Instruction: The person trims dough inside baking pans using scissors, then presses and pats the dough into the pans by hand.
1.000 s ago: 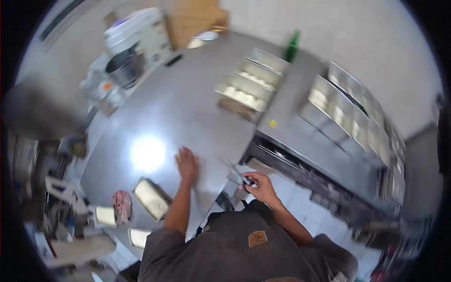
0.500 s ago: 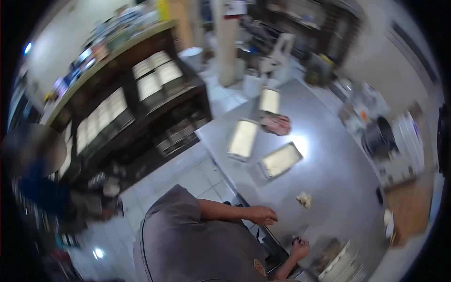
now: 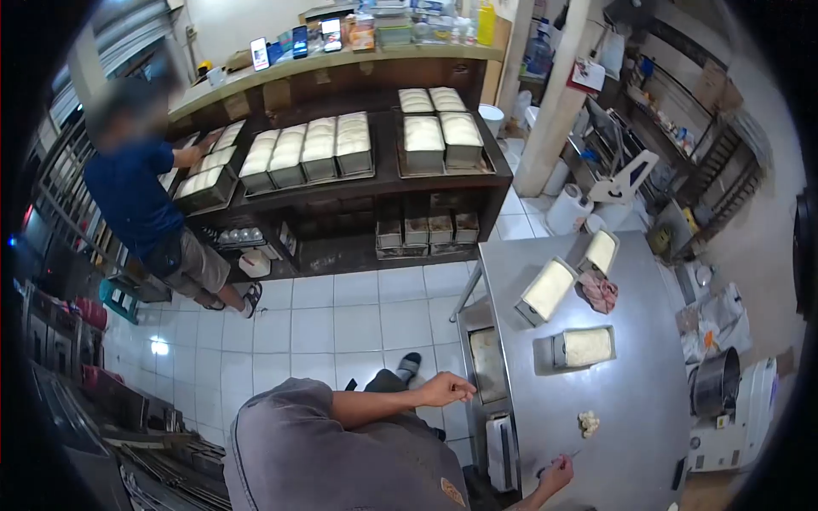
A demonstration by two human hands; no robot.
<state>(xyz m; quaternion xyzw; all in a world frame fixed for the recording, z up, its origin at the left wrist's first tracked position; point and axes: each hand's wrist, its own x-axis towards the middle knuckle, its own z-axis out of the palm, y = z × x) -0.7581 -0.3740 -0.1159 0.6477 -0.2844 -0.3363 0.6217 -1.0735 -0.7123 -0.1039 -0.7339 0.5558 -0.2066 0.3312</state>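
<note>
My left hand (image 3: 447,389) hangs in front of my body near the table's edge, fingers loosely bent and nothing visible in them. Low over the steel table (image 3: 635,400), my right hand (image 3: 555,475) is closed around a small, thin tool with a dark end (image 3: 574,455); its exact kind is unclear. A small lump of dough (image 3: 588,423) lies just beyond that hand. Farther up the table are a dough-filled loaf tin (image 3: 586,347), a second filled tin (image 3: 547,291) and a third (image 3: 600,254). A crumpled pink cloth (image 3: 598,292) lies among them.
A dark counter (image 3: 388,189) across the tiled floor holds several filled tins (image 3: 320,146), with more tins (image 3: 416,230) underneath. A person in blue (image 3: 128,192) reaches over its left end. A pot (image 3: 714,383) and white machine (image 3: 754,409) stand right of the table.
My view has swung left and up, showing more of the counter and the person there. My right hand still grips the small tool; my left hand remains empty.
</note>
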